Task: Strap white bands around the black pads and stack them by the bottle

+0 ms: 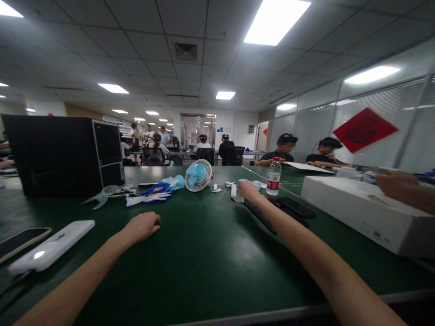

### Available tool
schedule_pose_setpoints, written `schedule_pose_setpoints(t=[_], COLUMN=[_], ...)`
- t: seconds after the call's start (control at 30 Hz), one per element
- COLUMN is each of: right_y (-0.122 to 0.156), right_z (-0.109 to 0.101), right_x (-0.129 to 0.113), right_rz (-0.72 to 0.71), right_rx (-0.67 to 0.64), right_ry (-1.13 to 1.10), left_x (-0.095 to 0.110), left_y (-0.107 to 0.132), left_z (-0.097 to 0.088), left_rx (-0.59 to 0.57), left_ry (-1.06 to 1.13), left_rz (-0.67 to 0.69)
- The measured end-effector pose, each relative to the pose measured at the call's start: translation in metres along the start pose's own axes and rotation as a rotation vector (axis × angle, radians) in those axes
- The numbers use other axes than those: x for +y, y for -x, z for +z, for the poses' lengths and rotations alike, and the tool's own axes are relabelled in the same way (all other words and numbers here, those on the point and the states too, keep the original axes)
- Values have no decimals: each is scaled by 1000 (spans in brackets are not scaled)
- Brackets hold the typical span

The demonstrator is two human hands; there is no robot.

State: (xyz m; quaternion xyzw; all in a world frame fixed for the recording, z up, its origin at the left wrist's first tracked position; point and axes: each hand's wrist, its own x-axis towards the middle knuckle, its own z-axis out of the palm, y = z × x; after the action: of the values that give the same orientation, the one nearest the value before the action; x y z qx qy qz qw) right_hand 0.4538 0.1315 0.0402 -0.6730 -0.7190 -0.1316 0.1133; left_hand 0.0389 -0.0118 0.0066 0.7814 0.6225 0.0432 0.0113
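My left hand (pixel 142 226) rests on the green table (pixel 204 253) curled into a loose fist, with nothing visible in it. My right hand (pixel 249 191) is stretched far forward, its fingers bent down over a small white and grey flat piece (pixel 234 192); I cannot see whether it grips it. Just beyond stand a small blue and white fan (pixel 198 175) and a water bottle (pixel 273 176) with a red label. Blue and white gloves (pixel 154 192) and a loose fan blade (pixel 103 195) lie to the left of the fan.
A black computer case (pixel 64 155) stands at the left. A white power bank (pixel 50 246) and a phone (pixel 20 241) lie near left. Black phones (pixel 295 207) and a white box (pixel 367 213) sit at the right, with another person's arm (pixel 404 190) over it. Other people sit behind.
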Motion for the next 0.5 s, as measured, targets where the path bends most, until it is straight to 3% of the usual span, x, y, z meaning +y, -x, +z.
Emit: schedule_pose_setpoints(t=[0.17,0.3,0.4,0.5], right_y=[29,46,49,49], right_z=[-20,-18,-9,-6], right_x=[63,107,121,120], right_rz=[163,295,355,354], right_rx=[-21,-174,-285,-271], right_ry=[71,71,33,18], left_x=[-2,-6,-6,-5], left_y=[-4,-10,-10,-7], left_z=[3,9,10,9], left_rx=[3,12,31,22], left_ry=[-4,11,-4,-19], left_rz=[13,20,43,38])
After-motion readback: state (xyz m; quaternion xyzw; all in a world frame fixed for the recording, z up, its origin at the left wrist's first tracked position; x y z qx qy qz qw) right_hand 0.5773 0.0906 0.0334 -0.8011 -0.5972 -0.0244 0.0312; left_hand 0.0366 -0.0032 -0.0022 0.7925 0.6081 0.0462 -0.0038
